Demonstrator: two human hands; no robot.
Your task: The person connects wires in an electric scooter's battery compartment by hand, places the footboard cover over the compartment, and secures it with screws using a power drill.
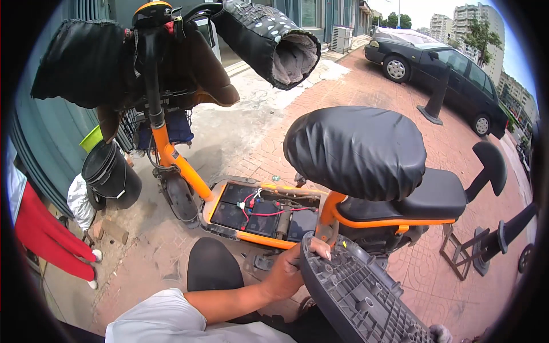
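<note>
My left hand grips the top edge of a dark grey ribbed plastic floor panel, held tilted in front of an orange electric bike. Just beyond the hand, the bike's footwell compartment lies uncovered, showing black batteries joined by red and black wires. A black covered saddle stands above and to the right of it. My right hand does not show; the panel covers the lower right, where it might be.
Padded handlebar mitts hang at the top, above a front basket. A black bucket and a red cloth sit left. A black car and a bollard stand on the brick paving behind.
</note>
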